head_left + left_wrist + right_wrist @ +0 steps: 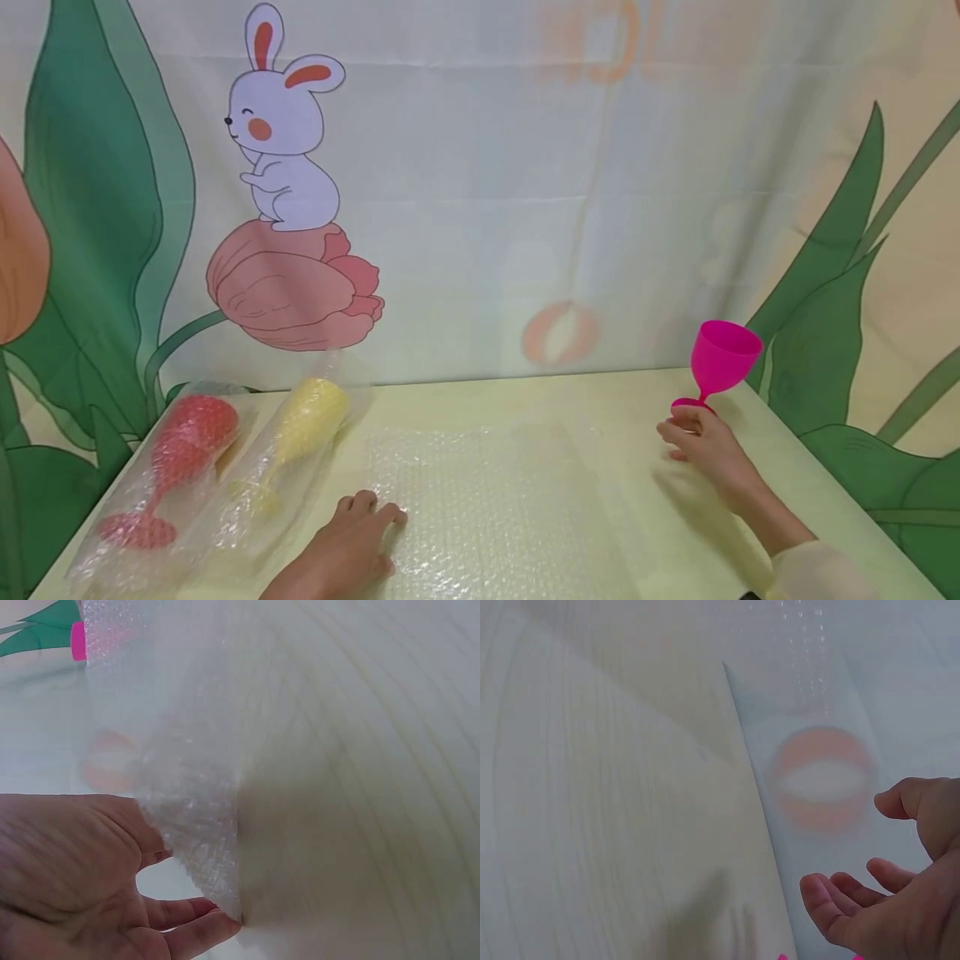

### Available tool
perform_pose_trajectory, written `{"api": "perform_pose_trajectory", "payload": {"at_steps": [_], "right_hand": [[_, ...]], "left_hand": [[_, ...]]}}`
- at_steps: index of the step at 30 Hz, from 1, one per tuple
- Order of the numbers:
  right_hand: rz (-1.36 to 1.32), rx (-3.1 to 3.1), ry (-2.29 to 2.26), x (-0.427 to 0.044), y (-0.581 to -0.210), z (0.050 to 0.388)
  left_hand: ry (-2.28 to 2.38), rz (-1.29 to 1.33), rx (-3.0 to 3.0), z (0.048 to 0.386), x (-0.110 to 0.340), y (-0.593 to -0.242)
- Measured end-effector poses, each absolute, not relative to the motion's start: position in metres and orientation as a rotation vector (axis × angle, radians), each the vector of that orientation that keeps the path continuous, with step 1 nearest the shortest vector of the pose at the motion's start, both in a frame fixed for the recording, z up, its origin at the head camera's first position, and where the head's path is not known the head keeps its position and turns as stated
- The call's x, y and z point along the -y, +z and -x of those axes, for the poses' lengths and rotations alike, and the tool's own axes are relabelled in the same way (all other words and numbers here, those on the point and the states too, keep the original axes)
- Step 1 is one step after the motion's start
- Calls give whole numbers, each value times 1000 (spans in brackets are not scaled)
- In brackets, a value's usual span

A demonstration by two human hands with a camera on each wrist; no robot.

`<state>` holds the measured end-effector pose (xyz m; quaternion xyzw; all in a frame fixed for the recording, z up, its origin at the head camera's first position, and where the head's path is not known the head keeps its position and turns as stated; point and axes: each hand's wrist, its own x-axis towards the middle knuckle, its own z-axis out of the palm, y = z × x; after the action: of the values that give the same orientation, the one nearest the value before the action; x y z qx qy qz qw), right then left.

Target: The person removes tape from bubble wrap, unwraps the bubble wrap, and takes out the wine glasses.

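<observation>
A pink plastic goblet (724,354) stands upright at the table's right rear. Just in front of its base is my right hand (708,454); in the right wrist view thumb and fingers (825,904) are apart, with nothing between them. A clear sheet of bubble wrap (495,508) lies flat across the middle of the table. My left hand (348,542) rests at its left edge, and in the left wrist view extended fingertips (217,922) touch the sheet's border.
On the left, a red goblet (195,433) and a yellow goblet (311,412) lie wrapped in bubble wrap. Behind the pale table (637,508) hangs a printed cloth (450,208) with a rabbit and tulips.
</observation>
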<state>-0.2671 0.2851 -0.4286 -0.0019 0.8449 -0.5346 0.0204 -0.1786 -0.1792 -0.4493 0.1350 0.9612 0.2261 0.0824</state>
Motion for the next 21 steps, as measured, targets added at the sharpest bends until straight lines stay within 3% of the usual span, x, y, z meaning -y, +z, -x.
{"api": "perform_pose_trajectory", "payload": {"at_steps": [21], "right_hand": [[657, -2875, -1503, -212, -392, 236]], "left_hand": [[676, -402, -2866, 178, 179, -451]]}}
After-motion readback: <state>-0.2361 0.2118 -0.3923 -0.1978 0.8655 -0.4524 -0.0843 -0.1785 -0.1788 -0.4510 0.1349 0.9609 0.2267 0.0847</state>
